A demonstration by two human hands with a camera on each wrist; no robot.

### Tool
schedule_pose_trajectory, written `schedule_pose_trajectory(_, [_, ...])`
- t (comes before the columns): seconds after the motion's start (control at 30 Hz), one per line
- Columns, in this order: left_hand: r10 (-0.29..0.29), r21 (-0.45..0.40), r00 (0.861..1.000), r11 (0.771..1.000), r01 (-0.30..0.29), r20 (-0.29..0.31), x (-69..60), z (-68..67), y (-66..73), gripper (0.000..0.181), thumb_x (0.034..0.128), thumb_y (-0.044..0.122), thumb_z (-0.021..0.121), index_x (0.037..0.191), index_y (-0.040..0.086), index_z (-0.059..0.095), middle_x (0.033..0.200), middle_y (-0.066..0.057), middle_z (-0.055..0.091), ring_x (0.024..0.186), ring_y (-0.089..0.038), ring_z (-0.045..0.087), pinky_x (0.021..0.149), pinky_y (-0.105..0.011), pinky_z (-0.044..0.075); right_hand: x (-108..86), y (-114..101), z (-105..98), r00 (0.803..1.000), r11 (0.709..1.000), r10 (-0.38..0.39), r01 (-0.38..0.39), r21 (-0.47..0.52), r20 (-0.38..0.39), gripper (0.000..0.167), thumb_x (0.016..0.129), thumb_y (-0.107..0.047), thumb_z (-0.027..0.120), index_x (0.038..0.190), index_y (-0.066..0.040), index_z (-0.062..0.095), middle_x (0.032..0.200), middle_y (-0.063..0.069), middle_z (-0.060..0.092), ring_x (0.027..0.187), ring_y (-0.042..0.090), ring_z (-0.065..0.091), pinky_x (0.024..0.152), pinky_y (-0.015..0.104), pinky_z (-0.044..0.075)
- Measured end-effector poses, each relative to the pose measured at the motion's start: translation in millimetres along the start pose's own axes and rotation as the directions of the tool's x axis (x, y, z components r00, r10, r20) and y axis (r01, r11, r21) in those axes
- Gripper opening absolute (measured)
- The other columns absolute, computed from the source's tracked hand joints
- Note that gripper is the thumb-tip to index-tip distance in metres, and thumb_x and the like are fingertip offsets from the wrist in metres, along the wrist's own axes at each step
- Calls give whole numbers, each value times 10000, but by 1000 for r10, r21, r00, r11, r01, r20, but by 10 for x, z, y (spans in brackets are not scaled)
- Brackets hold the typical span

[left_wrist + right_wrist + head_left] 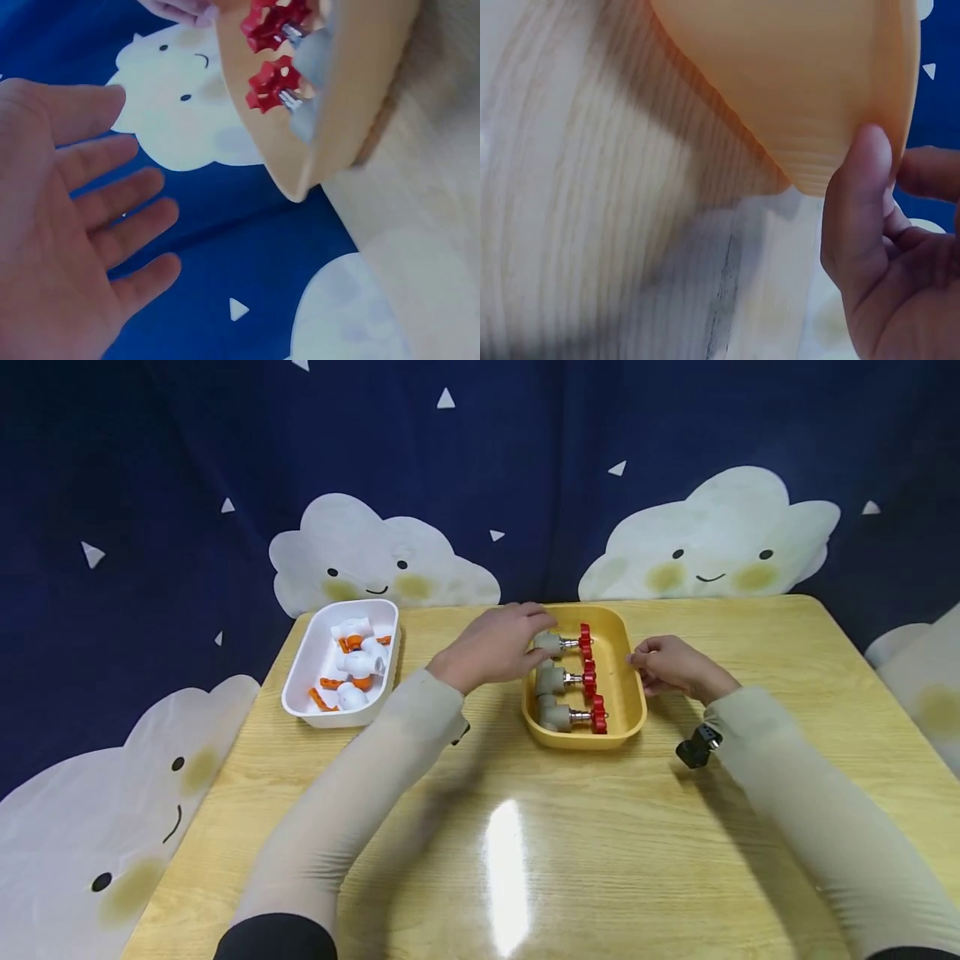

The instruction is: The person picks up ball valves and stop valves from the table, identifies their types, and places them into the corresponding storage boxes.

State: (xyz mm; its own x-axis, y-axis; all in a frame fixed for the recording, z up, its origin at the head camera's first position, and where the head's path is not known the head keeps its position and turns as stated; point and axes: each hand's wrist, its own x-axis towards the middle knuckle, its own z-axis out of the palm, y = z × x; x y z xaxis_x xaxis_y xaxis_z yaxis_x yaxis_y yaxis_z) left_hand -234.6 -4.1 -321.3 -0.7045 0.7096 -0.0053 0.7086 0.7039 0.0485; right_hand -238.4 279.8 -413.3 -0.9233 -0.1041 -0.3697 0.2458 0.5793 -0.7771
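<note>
A yellow plastic basket [619,672] rests on the table in the head view. Inside it, three grey pipe valves [551,679] with red handwheels [274,84] lie in a column, one behind another. My left hand [501,645] hovers at the basket's left edge, close to the farthest valve. In the left wrist view its fingers are spread and relaxed, with nothing between them. At the basket's right side, my right hand [673,665] pinches the rim between thumb and fingers, as the right wrist view shows up close.
To the left stands a white plastic basket [315,653] holding several white pipe valves [362,662] with orange handles. Both sit on a light wooden table [600,843]. Behind it hangs a dark blue cloth [525,443] printed with clouds.
</note>
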Motion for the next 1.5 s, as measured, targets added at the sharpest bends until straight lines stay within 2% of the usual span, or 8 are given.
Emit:
schedule_pose_trajectory(0.17, [-13,-102,991,995,0,-131,-277,154,-80,552,993,336,564,1479,100,449,1548,-110,432,1438,-269,423,1189,-401,347,-24,-2,28,998,999,-26,24,-33,-57,321,1046,-231,449,1143,72,494,813,58,552,656,114,597,630,296,592])
schedule_pose_trajectory(0.3, [-20,-159,976,987,-15,-215,-445,281,-145,593,986,326,570,1498,73,411,1568,-136,397,1453,-292,397,1199,-426,327,-86,4,39,998,999,-46,45,-24,-53,331,1053,-240,438,1124,78,499,795,55,562,648,107,598,634,301,592])
schedule_pose_trajectory(0.5, [-63,-313,947,949,-41,-315,-645,540,-296,582,1012,338,518,1503,48,394,1594,-132,355,1485,-291,343,1218,-448,283,-206,59,119,999,998,-43,42,-46,-10,308,1049,-233,462,1092,71,481,777,40,540,660,116,607,635,305,587])
schedule_pose_trajectory(0.63, [-92,-378,947,925,-33,-308,-811,726,-335,603,1014,370,518,1511,58,382,1608,-106,338,1489,-287,336,1217,-462,284,-261,95,133,999,999,-37,37,-39,10,296,1045,-224,471,1110,65,470,775,37,538,668,119,604,627,298,585])
schedule_pose_trajectory(0.73, [-116,-388,949,922,-6,-291,-946,846,-346,626,1002,390,532,1516,69,377,1611,-90,335,1486,-288,340,1211,-476,291,-273,138,154,999,999,-32,32,-12,24,312,1046,-236,475,1127,66,473,773,35,546,662,114,603,625,293,585])
schedule_pose_trajectory(0.83, [-149,-391,942,920,21,-299,-1019,912,-354,644,986,400,548,1519,82,375,1616,-75,328,1489,-281,334,1212,-481,286,-277,161,162,999,999,-33,33,2,18,316,1049,-234,467,1134,70,476,778,36,548,653,110,603,622,287,585])
schedule_pose_trajectory(1.07, [-169,-401,922,916,16,-349,-1034,973,-391,657,964,402,586,1502,73,401,1616,-69,329,1486,-289,336,1211,-496,279,-298,124,205,998,998,-57,57,0,-36,283,1045,-183,463,1121,89,478,820,53,570,647,92,603,629,308,593])
schedule_pose_trajectory(1.5, [-218,-416,908,908,54,-357,-1087,1038,-406,645,969,393,582,1501,76,402,1614,-75,333,1484,-290,338,1215,-488,274,-269,153,194,995,998,-67,66,-15,-75,286,1049,-161,442,1132,110,477,876,85,578,683,88,594,603,265,575])
